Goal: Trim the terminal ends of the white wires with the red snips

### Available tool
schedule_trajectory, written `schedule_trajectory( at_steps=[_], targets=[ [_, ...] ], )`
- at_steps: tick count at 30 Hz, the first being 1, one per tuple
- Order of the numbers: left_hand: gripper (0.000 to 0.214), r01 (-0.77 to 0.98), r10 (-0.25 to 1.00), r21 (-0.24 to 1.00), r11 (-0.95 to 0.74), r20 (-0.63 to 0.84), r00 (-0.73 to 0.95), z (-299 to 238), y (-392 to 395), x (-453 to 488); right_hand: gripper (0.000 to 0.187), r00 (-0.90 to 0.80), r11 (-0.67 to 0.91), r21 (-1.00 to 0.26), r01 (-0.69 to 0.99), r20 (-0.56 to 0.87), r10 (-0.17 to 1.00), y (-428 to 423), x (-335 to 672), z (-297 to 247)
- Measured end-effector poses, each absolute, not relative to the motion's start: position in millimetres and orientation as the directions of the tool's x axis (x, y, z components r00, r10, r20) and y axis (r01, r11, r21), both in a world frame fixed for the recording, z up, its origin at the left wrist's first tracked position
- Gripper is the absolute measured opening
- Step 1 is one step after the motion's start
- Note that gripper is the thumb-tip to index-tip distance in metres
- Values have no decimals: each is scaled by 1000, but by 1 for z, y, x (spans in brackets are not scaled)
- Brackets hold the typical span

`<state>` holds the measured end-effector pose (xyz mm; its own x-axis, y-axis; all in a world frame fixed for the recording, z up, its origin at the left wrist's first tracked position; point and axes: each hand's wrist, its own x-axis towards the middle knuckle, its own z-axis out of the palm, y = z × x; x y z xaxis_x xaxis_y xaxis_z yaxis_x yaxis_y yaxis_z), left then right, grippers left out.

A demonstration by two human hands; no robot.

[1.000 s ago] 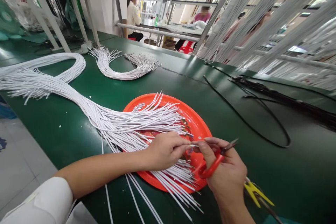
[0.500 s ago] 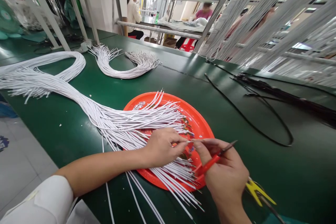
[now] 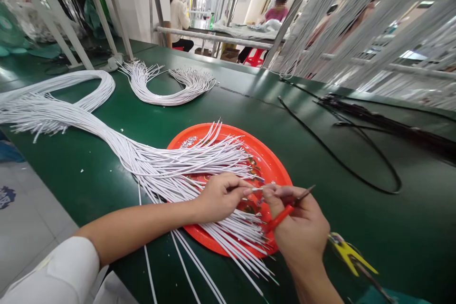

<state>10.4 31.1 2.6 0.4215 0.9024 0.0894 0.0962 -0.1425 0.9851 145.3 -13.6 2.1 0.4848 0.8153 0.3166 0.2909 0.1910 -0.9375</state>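
Note:
My left hand [image 3: 221,198] pinches a white cable [image 3: 257,189] close to its end, over the red tray [image 3: 272,159]. My right hand [image 3: 302,232] has thumb and forefinger at the tip of that same cable. Tucked in the right palm are red-handled scissors [image 3: 281,217], the dark pointed blade sticking out past the fingers. A thick bundle of white cables [image 3: 160,164] fans across the tray, partly under my left hand. Small silvery bits [image 3: 188,142] lie at the tray's far left. What sits right at the pinched tip is too small to make out.
More white cables [image 3: 171,99] lie curved at the back of the green table [image 3: 142,242]. Black cables [image 3: 377,116] are on the right, and a yellow-handled tool [image 3: 351,254] rests near my right wrist. Metal frame legs stand at left; people sit beyond the table.
My right hand has moved slightly left and up, with the scissors in it. The left hand keeps its pinch near the cable end. The view has shifted a little.

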Motion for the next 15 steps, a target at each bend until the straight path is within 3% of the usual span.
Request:
schedule_trajectory(
  at_steps=[3,9,15],
  targets=[
    [22,44,893,996,-74,46,447,1,30,10,18,496,201,-928,313,340,799,-15,143,6],
    [17,98,865,969,-228,155,476,2,28,9,19,498,177,-918,355,346,795,-17,142,5],
    [19,87,902,983,-163,113,418,0,26,10,19,485,134,-893,431,354,799,-17,145,-5]
  ],
)
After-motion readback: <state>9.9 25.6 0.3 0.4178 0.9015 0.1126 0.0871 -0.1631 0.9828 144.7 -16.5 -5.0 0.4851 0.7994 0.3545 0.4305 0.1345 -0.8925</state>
